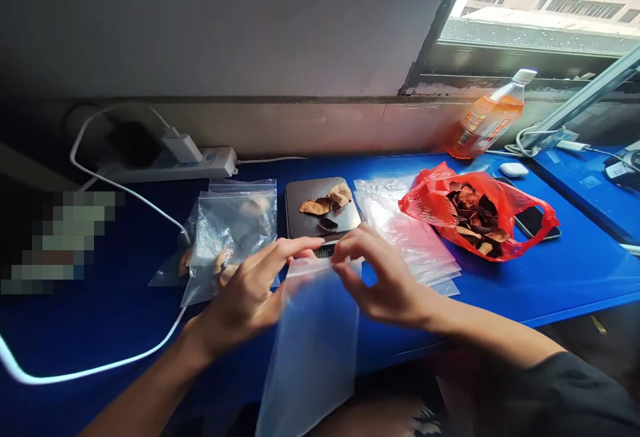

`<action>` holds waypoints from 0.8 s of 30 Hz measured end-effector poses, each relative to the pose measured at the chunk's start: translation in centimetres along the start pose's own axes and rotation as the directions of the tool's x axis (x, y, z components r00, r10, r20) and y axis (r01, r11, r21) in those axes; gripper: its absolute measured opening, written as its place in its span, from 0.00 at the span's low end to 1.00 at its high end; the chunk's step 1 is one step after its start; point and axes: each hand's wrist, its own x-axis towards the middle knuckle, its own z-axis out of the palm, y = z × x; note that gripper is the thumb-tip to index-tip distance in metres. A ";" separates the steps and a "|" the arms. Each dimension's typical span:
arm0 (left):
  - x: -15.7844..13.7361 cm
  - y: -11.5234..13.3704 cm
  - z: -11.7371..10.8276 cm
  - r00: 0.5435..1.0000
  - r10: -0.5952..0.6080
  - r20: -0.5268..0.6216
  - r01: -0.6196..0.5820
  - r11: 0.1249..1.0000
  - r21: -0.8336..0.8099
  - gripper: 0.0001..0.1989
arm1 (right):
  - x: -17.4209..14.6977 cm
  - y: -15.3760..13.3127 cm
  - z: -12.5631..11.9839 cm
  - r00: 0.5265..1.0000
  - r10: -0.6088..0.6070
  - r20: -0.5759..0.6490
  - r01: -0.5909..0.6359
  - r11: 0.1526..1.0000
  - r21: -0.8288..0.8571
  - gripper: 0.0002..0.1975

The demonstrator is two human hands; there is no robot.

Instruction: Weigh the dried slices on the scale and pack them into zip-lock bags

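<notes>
A clear zip bag (315,343) hangs in front of me, flat and with nothing visible inside. My left hand (253,283) grips its top edge at the left, the thumb behind the plastic. At the right of the same edge, my right hand (380,273) pinches the bag between thumb and fingers. Just beyond my fingertips is a small kitchen scale (295,213), its display partly covered by my hands. Several dried brown slices (316,206) rest on its metal plate; they look like dried peel or fruit.
Filled zip bags (235,223) lie left of the scale. To the right are flat zip bags (395,223), then a red plastic bag (425,200) of dried pieces over a phone (543,223). Behind stand an orange drink bottle (490,120) and a power strip (215,162); a white cable (125,365) crosses the left.
</notes>
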 end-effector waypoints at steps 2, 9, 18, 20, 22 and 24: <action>0.2 0.2 0.4 0.999 0.034 0.029 -0.032 0.996 -0.078 0.07 | -0.5 -0.3 1.2 0.999 -0.032 0.004 0.032 0.999 0.023 0.09; 0.5 -0.8 -0.4 0.985 -0.036 0.167 0.066 0.982 -0.178 0.07 | -1.0 -0.4 1.4 0.991 0.036 0.132 -0.060 0.981 0.186 0.13; 1.1 -1.0 -3.0 0.927 -0.283 0.245 0.317 0.942 -0.113 0.10 | -1.3 -0.4 1.6 0.999 0.003 0.033 -0.012 0.965 0.263 0.14; 0.9 -1.6 -3.8 0.949 -0.311 0.055 0.316 0.937 -0.152 0.08 | -1.7 -0.3 2.2 0.999 0.031 0.030 -0.037 0.982 0.187 0.15; 0.5 -1.9 -4.6 0.940 -0.323 -0.107 0.310 0.943 -0.124 0.08 | -2.1 -0.2 2.7 0.998 0.023 0.059 -0.026 0.999 0.044 0.14; 0.3 -1.6 -5.1 0.960 -0.264 -0.092 0.264 0.964 -0.015 0.09 | -2.5 -0.3 2.9 0.995 -0.044 0.090 0.054 0.992 -0.114 0.11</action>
